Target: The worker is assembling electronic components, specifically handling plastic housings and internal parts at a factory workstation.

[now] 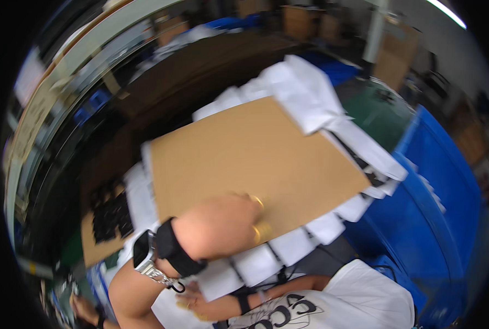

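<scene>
A flat brown cardboard sheet lies over several white, soft-looking sheets or bags whose ends stick out around it. My left hand, with a watch and a black band at its wrist, is over the near part of the cardboard. Yellow covers show on two of its digits, which are bent and smeared by motion. Lower down, my right hand is beside the near white ends, with yellow-covered fingers apart and nothing visible in them. Dark pieces show between the white ends.
Large blue bins or panels stand close on the right. Several small black parts lie on another cardboard piece at the left. Another person's hand shows at lower left. A long dark surface and shelving lie beyond.
</scene>
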`<state>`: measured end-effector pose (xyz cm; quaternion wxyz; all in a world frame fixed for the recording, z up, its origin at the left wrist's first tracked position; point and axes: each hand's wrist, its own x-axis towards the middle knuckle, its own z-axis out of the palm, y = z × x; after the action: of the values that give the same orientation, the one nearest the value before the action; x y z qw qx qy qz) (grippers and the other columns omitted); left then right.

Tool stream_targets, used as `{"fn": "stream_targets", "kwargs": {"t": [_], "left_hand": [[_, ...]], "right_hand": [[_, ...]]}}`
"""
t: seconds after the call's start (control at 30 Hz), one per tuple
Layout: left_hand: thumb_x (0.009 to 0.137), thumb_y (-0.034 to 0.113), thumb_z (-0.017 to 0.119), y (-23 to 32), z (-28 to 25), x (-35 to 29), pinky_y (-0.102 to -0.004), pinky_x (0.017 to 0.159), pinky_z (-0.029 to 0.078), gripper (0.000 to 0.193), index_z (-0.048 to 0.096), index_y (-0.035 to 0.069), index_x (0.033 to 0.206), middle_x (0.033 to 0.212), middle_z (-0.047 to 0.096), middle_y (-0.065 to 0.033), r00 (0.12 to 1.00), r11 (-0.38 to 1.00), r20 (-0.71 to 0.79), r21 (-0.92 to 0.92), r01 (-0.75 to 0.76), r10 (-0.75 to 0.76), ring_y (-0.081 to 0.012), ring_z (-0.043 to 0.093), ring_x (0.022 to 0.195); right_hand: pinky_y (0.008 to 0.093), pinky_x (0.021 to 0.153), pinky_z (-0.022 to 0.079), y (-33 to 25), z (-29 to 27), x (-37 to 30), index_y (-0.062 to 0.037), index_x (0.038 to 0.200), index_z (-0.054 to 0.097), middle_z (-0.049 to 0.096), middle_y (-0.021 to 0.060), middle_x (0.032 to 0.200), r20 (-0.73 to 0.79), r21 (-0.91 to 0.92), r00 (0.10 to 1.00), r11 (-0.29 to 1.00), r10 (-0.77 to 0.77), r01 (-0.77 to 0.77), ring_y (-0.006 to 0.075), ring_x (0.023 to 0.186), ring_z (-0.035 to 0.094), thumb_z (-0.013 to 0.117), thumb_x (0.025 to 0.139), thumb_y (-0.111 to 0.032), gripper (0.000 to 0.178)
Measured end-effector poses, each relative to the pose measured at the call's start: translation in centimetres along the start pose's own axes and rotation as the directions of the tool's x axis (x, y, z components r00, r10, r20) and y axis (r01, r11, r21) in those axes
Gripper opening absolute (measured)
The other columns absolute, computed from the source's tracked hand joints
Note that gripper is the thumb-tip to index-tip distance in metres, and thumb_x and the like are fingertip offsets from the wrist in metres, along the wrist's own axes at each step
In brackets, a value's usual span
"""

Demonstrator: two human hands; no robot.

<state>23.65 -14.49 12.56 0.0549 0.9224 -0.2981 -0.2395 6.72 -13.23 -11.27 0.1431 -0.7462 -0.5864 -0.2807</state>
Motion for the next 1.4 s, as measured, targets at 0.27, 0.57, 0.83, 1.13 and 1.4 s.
{"fn": "stream_targets", "kwargs": {"t": [0.27, 0.57, 0.83, 1.13, 1.4], "left_hand": [[0.083, 0.018, 0.055, 0.5, -1.1, 18.1, -0.0407, 0.098, 0.035, 0.064, 0.025, 0.001, 0.137, 0.128, 0.042, -0.0234, 0.856, 0.99, -0.5, 0.112, -0.086, 0.131, -0.0385, 0.04, 0.117], [0.083, 0.023, 0.057, -0.9, 1.1, 24.0, -0.0411, 0.085, 0.041, 0.037, 0.053, -0.001, 0.111, 0.108, 0.053, -0.0241, 0.879, 0.997, -0.471, 0.056, -0.055, 0.075, -0.0375, 0.05, 0.101], [0.067, 0.027, 0.074, -2.5, 4.6, 11.2, -0.0426, 0.08, 0.042, 0.052, 0.053, -0.005, 0.101, 0.099, 0.05, -0.0265, 0.76, 0.978, -0.643, 0.078, 0.193, -0.099, -0.0392, 0.049, 0.092], [0.071, 0.033, 0.068, -2.9, 6.4, -8.2, -0.0356, 0.07, 0.046, 0.061, 0.039, 0.002, 0.114, 0.091, 0.057, -0.0228, 0.743, 0.692, -0.159, -0.528, 0.492, -0.65, -0.0301, 0.058, 0.075], [0.084, 0.021, 0.056, 3.3, 15.9, -25.6, -0.0268, 0.091, 0.036, 0.061, 0.023, 0.0, 0.131, 0.116, 0.045, -0.0129, 0.48, 0.092, -0.042, -0.992, 0.081, -0.876, -0.0164, 0.045, 0.105]], "right_hand": [[0.0476, 0.107, 0.022, 1.7, 2.5, 0.2, -0.0008, 0.122, 0.043, 0.041, 0.0134, 0.13, 0.111, 0.896, 0.993, 0.429, 0.039, -0.117, 0.0248, 0.126, 0.036, 0.032, 0.091, -0.026, 0.042], [0.0479, 0.107, 0.022, 4.8, 2.5, -0.8, -0.0018, 0.121, 0.044, 0.042, 0.0128, 0.13, 0.095, 0.847, 0.989, 0.513, 0.114, -0.14, 0.0242, 0.126, 0.037, 0.034, 0.09, -0.026, 0.041], [0.0481, 0.107, 0.021, 3.9, 2.4, 0.2, -0.0027, 0.121, 0.045, 0.043, 0.0123, 0.13, 0.067, 0.82, 0.991, 0.559, 0.117, -0.122, 0.0237, 0.126, 0.037, 0.036, 0.089, -0.026, 0.041], [0.0484, 0.107, 0.02, -1.3, 6.3, -2.2, -0.0037, 0.12, 0.046, 0.043, 0.0118, 0.13, 0.029, 0.68, 0.994, 0.726, 0.105, -0.096, 0.0232, 0.126, 0.037, 0.038, 0.088, -0.027, 0.04], [0.0479, 0.105, 0.019, 1.3, -1.8, 0.2, -0.0088, 0.125, 0.046, 0.047, 0.0091, 0.128, 0.11, 0.718, 0.992, 0.686, 0.054, -0.117, 0.0287, 0.126, 0.034, 0.051, 0.084, -0.025, 0.044]]}}
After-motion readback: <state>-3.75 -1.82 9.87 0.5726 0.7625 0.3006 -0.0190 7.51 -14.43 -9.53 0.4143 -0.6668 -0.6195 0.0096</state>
